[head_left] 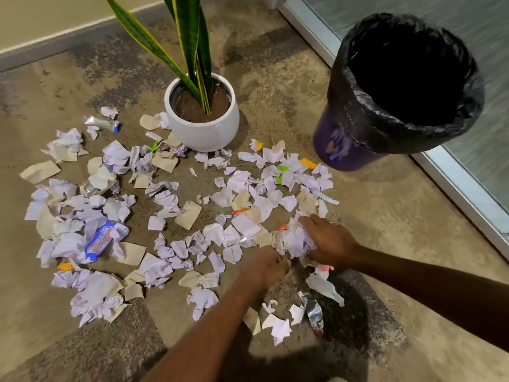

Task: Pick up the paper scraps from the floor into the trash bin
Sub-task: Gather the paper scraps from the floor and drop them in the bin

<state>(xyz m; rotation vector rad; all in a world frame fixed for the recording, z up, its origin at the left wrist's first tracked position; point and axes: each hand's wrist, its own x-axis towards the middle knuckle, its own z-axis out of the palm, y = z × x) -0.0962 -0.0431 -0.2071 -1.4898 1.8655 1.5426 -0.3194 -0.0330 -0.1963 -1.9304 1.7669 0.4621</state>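
Several crumpled white and beige paper scraps (165,199) lie spread over the floor, mixed with foil wrappers and a blue wrapper (99,241). A bunch of gathered scraps (293,239) sits between my two hands low on the floor. My right hand (329,239) curls round its right side. My left hand (265,267) grips it from the near left. The trash bin (344,133), purple with a black liner, stands at the upper right, its mouth open and dark inside.
A white pot with a tall green plant (203,125) stands among the scraps at top centre. A glass door with a metal frame (454,183) runs along the right. A wall with a grey skirting (55,42) is at the top left.
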